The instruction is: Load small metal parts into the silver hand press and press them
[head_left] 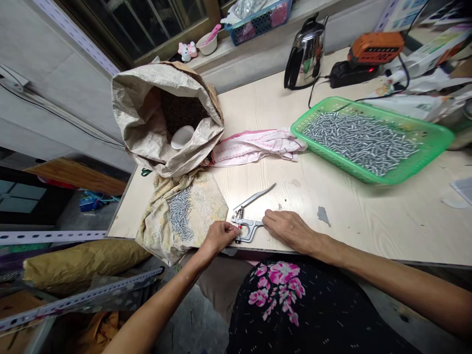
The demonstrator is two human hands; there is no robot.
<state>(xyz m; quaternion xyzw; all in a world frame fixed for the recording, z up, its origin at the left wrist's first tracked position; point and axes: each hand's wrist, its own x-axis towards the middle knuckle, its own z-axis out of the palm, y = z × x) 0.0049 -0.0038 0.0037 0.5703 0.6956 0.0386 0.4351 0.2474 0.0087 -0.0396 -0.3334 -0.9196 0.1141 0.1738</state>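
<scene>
A pair of grey snap-fastener pliers [250, 228], with a spring and a small red part at its head, is at the table's front edge. Its upper handle slants away, apart from the lower one. My right hand [289, 228] is closed round the end of the lower handle. The fingers of my left hand [221, 236] are pinched together at the pliers' jaw; whatever is between them is too small to make out. Left of that hand, a pile of small silvery metal pieces [180, 214] lies on a patterned cloth [210, 196].
A green basket [405, 174] of similar metal pieces stands right. At the back left is an open sack [136, 118] with a white bowl [182, 137] inside. A pink-and-white towel [254, 146], a kettle [306, 51] and an orange battery [376, 48] on a charger are also on the table.
</scene>
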